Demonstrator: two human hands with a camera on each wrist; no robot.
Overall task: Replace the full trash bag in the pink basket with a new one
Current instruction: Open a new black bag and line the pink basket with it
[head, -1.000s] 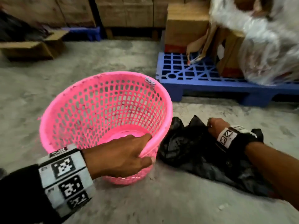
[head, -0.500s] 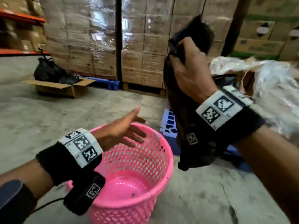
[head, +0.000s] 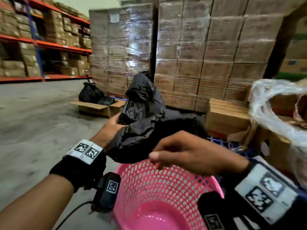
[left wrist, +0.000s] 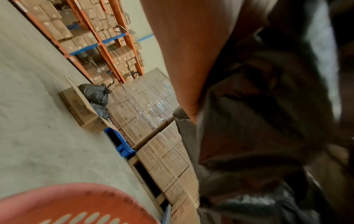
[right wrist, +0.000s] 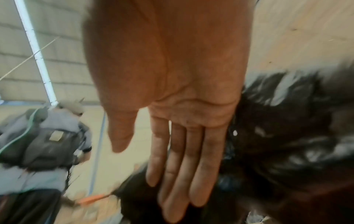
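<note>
A crumpled black trash bag [head: 144, 117] hangs in the air above the pink mesh basket [head: 166, 185], which has nothing in it; its pink bottom shows. My left hand [head: 109, 130] grips the bag's left edge, thumb on top and fingers hidden behind the plastic. In the left wrist view the palm [left wrist: 184, 60] lies against the bag [left wrist: 258, 113], with the basket rim [left wrist: 76, 201] below. My right hand [head: 182, 151] hovers over the basket just in front of the bag. The right wrist view shows its fingers [right wrist: 172, 166] straight and holding nothing, the bag [right wrist: 287, 136] beside them.
A tied, full black bag [head: 90, 94] sits in an open cardboard box [head: 98, 107] on the concrete floor at back left. Wrapped carton stacks [head: 191, 55] rise behind. A blue pallet [head: 232, 145], boxes and clear plastic wrap [head: 274, 110] crowd the right. Orange shelving [head: 41, 44] stands far left.
The right hand, which held the bag up high, has let go and dropped in front of it. The left hand has taken hold of the bag, now lower over the basket.
</note>
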